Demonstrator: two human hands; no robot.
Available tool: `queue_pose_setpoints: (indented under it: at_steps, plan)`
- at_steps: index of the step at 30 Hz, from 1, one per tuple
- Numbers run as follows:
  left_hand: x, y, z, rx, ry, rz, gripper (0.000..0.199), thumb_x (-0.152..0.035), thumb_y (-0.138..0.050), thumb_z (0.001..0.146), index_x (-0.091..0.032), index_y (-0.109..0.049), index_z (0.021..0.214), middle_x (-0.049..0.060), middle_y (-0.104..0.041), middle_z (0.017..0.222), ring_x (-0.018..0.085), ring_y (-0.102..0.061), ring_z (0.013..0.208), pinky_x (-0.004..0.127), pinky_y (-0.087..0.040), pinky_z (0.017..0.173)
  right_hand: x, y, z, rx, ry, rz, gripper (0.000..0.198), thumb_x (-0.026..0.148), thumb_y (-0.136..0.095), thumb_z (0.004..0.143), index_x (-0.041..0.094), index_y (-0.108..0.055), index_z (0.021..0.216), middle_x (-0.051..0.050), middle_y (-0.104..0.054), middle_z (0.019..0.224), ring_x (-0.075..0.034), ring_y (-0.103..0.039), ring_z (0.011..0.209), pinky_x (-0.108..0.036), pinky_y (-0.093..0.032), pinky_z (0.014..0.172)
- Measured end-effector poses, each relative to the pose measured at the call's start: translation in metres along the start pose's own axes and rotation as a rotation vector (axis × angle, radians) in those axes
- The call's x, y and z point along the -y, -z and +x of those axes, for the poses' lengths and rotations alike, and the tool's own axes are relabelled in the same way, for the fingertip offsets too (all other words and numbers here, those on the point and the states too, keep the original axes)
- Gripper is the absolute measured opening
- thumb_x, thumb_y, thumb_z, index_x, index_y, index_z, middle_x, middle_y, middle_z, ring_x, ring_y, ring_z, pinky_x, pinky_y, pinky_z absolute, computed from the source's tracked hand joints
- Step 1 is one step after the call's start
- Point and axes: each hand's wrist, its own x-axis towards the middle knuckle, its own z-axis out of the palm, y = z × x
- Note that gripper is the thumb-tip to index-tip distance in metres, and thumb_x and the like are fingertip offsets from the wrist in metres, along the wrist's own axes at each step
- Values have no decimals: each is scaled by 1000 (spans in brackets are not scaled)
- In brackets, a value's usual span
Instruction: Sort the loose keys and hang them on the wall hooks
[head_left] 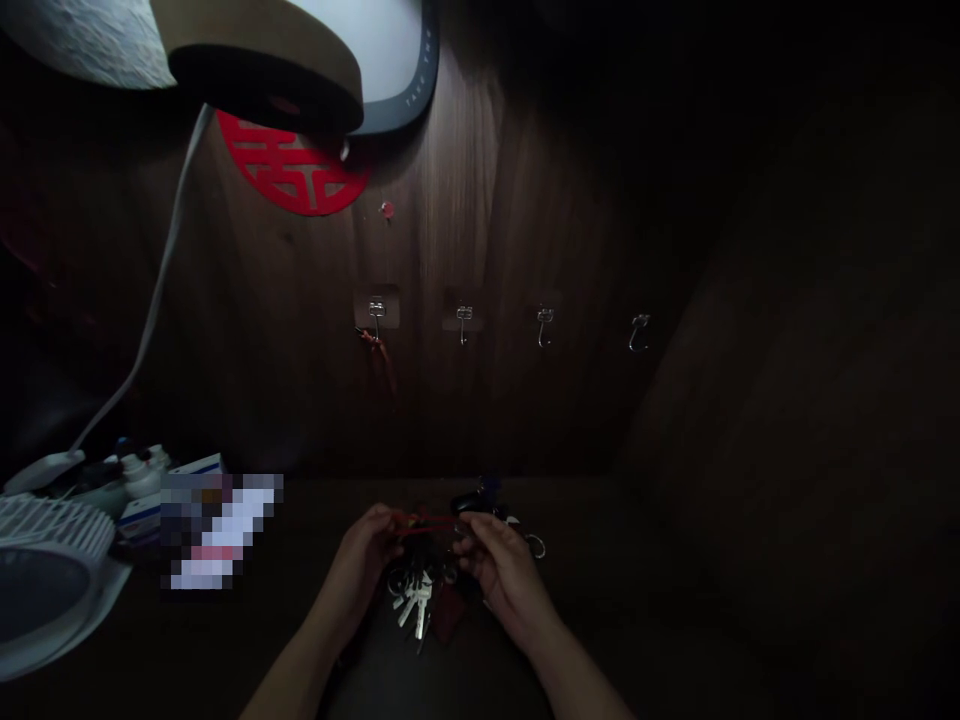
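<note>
Between my two hands a thin red cord [427, 530] is stretched sideways. My left hand [364, 545] pinches its left end, and my right hand [501, 565] pinches the right end. Below the cord hangs or lies a bunch of keys [416, 600], silver and fanned downward; the dimness hides how they join it. A dark reddish tag [448, 612] is beside the keys. Behind my right hand lie dark items with a bluish piece [487, 490], and a light beaded ring [535, 546] shows to its right.
Several metal hooks [464, 318] are fixed in a row on the wooden back panel; an orange-red cord [381, 358] hangs from the leftmost. A white fan [52, 580], small bottles [139, 475] and boxes stand at the left. A white cable [161, 285] runs up to objects overhead.
</note>
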Motion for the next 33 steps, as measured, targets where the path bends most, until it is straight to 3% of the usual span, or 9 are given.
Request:
queue_pose_setpoints:
  at_steps: [3,6,12,15,19,25,33]
  plan:
    - [-5,-6,-4,14,1,-5,10,-25,-64,71,-17,-62,65,2,-68,74,17,-63,73,25,-47,64,7,0,-4,54,-117,83,38,35,-80,60,12,-68,87,-5,-69,69,-15,-66,68,-22,-50,59]
    - [-15,-14,-9,7,-17,-69,7,-24,-66,70,-18,-67,73,2,-70,83,19,-64,85,27,-49,76,11,-3,-8,109,-111,28,38,29,-81,60,12,-67,90,-7,-71,74,-16,-67,73,-21,-50,59]
    - [-34,-23,-10,80,-36,-55,13,-21,-68,72,-18,-71,85,5,-71,101,22,-63,98,32,-48,87,6,-6,-8,123,-13,-104,37,46,-74,64,13,-57,69,-3,-64,52,-13,-61,48,-17,-38,37]
    - [-45,-29,-6,95,-84,-32,18,-20,-69,71,-17,-70,89,7,-70,106,23,-61,104,32,-47,90,5,-6,-7,145,-29,-129,39,46,-75,62,14,-59,76,-3,-66,60,-11,-60,46,-15,-35,36]
    - [-70,-39,4,49,-161,81,28,-16,-72,68,-18,-70,96,7,-71,105,19,-65,95,26,-49,85,8,-6,-10,167,-49,-123,43,48,-73,64,13,-62,87,-3,-66,63,-11,-60,46,-16,-35,36]
    - [-114,-50,22,-122,-477,351,41,-30,-75,64,-21,-68,104,5,-71,105,20,-66,90,24,-51,70,8,-7,-13,190,-43,-114,39,45,-72,68,14,-63,89,-3,-66,64,-11,-59,47,-15,-35,37]
    - [-148,-60,54,-206,-807,484,35,-35,-68,70,-18,-65,101,5,-72,95,20,-66,87,29,-52,73,-3,-2,-3,234,-68,-116,42,50,-74,63,14,-63,83,-3,-65,60,-11,-57,43,-15,-34,33]
